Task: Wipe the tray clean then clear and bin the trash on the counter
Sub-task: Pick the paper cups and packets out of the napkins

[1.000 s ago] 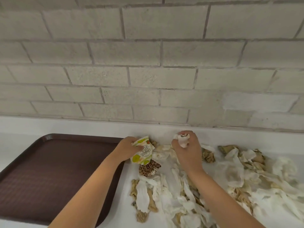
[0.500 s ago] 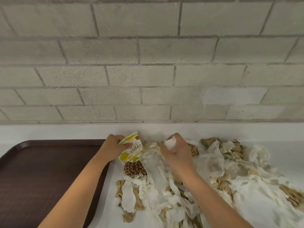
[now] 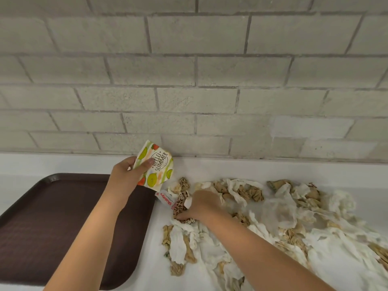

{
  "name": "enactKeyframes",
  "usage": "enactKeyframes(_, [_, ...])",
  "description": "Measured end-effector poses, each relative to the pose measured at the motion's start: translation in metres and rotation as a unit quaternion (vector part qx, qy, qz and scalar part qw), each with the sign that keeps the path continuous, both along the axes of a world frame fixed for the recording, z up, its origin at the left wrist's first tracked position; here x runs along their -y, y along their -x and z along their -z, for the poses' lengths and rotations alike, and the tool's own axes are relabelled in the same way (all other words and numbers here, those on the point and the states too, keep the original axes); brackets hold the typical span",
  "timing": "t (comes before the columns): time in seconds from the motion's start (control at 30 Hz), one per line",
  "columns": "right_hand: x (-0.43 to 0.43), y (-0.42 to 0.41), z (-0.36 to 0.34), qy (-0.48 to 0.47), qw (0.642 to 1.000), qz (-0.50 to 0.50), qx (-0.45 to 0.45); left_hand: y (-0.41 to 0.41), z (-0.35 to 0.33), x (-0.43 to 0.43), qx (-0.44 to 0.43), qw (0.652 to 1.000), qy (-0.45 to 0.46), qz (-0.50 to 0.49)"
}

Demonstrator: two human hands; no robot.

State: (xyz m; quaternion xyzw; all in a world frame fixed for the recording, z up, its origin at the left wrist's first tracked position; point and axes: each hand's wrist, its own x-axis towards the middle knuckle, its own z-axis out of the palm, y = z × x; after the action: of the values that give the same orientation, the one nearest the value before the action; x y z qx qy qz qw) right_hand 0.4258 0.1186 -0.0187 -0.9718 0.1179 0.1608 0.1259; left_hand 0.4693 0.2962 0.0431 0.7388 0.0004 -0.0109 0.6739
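Observation:
My left hand [image 3: 126, 177] holds a fruit-printed "Hello Summer" paper napkin [image 3: 156, 166] lifted above the counter, near the tray's right edge. My right hand [image 3: 201, 203] grips a leopard-print crumpled paper [image 3: 178, 204] on the counter, with a small white wad tucked in its fingers. A white wrapper with red lettering [image 3: 165, 198] lies just left of it. A brown plastic tray [image 3: 52, 223] sits bare at the left. Crumpled white and tan paper towels [image 3: 283, 223] are strewn over the white counter to the right.
A grey brick wall [image 3: 210, 80] rises directly behind the white counter [image 3: 231, 169]. The paper litter reaches to the right edge of view. A narrow strip of counter separates tray and litter.
My left hand lifted the printed napkin up off the counter. My right hand moved down and left onto the leopard-print paper. A red-lettered wrapper is now uncovered.

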Motion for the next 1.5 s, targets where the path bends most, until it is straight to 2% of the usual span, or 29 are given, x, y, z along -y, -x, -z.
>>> enactKeyframes(0.17, [0.005,-0.001,0.005,-0.044,0.999,0.022,0.001,0.004,0.007,-0.007,-0.054,0.998,0.011,-0.006])
enactKeyframes(0.37, [0.04,0.013,0.001,-0.183,0.968,0.117,0.123,0.014,0.053,0.022,-0.171,0.984,-0.05,0.014])
enactKeyframes(0.47, [0.058,0.024,-0.007,-0.209,0.953,0.147,0.161,0.019,0.082,0.042,-0.2,0.979,-0.031,-0.002])
enactKeyframes(0.53, [0.067,0.032,-0.012,-0.233,0.939,0.167,0.19,0.018,0.091,0.053,-0.193,0.98,-0.03,-0.026])
enactKeyframes(0.7, [0.081,0.052,-0.013,-0.338,0.884,0.216,0.242,0.007,0.087,0.07,-0.178,0.978,-0.091,-0.058])
enactKeyframes(0.77, [0.086,0.06,-0.014,-0.358,0.865,0.232,0.263,0.005,0.085,0.073,-0.192,0.977,-0.07,-0.065])
enactKeyframes(0.97, [0.098,0.083,-0.018,-0.393,0.835,0.253,0.291,0.012,0.072,0.075,-0.138,0.978,-0.138,-0.067])
enactKeyframes(1.13, [0.095,0.107,-0.013,-0.406,0.826,0.273,0.278,0.041,0.049,0.068,-0.068,0.979,-0.191,-0.031])
enactKeyframes(1.27, [0.097,0.135,-0.013,-0.462,0.772,0.315,0.302,0.081,0.027,0.065,-0.055,0.986,-0.156,-0.01])
enactKeyframes(1.5, [0.117,0.203,-0.043,-0.588,0.644,0.345,0.346,0.17,-0.011,0.079,-0.037,0.999,-0.037,0.011])
